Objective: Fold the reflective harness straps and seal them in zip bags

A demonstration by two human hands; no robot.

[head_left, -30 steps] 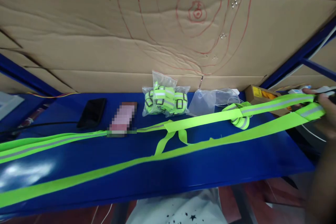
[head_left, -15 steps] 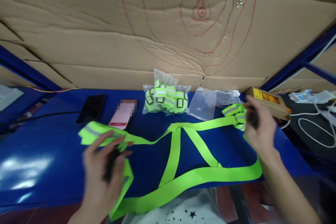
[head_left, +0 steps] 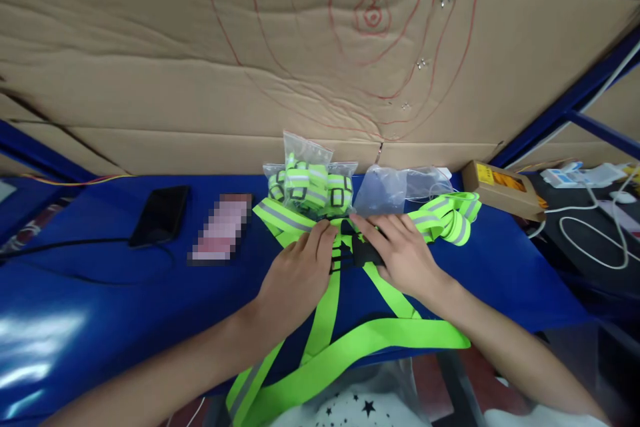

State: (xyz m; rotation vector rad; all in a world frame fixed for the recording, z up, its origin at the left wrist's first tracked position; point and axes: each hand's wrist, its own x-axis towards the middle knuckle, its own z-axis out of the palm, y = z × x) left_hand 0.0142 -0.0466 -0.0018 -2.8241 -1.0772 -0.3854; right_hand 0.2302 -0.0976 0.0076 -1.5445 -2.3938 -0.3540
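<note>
Neon green reflective straps (head_left: 380,335) lie joined together across the blue table, with one band hanging at its front edge. At the middle, my left hand (head_left: 303,267) pinches a black pronged buckle half (head_left: 341,257). Close against it on the right, my right hand (head_left: 403,253) holds the other black buckle part (head_left: 366,252). The two buckle parts meet or nearly meet between my fingers; whether they are locked cannot be seen. A bunched strap loop (head_left: 457,220) rests to the right of my right hand.
Bagged green strap rolls (head_left: 313,183) stand at the back, beside clear plastic bags (head_left: 383,192). A black phone (head_left: 160,215) and a pixelated phone (head_left: 220,227) lie left. An open cardboard box (head_left: 500,190) and white cables (head_left: 595,233) are right. Cardboard rises behind the blue table (head_left: 120,320).
Both hands have moved inward from the two sides to the middle, bringing the black buckle parts together. The strap ends came along, and the view has shifted slightly.
</note>
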